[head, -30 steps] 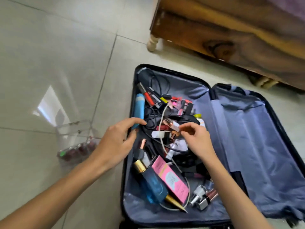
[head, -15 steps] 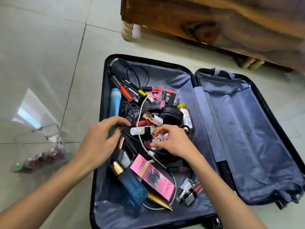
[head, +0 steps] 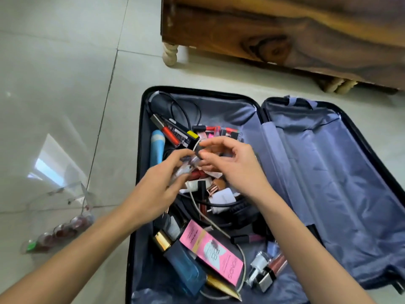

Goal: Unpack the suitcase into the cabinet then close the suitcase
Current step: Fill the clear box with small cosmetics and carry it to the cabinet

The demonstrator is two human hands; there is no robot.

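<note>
The black suitcase (head: 140, 194) lies open on the floor, lined in grey-blue fabric. Its left half holds a jumble of cosmetics and cables: a light blue tube (head: 156, 148), a boxed red lip gloss (head: 173, 132), a pink box (head: 210, 249), a blue perfume bottle (head: 186, 266) and small bottles (head: 263, 268). Its right half (head: 328, 183) shows only lining. My left hand (head: 162, 185) holds a small clear, blurred cosmetic item (head: 186, 166) in curled fingers above the pile. My right hand (head: 232, 165) pinches a small dark tube (head: 198, 152) right beside my left fingertips.
A clear plastic organiser (head: 59, 216) with several red round items stands on the tiled floor left of the suitcase. A dark wooden piece of furniture (head: 285, 29) on turned legs stands just behind the suitcase.
Both hands have lifted off the pile and come together above it, each now holding a small item. The view has shifted to the left.
</note>
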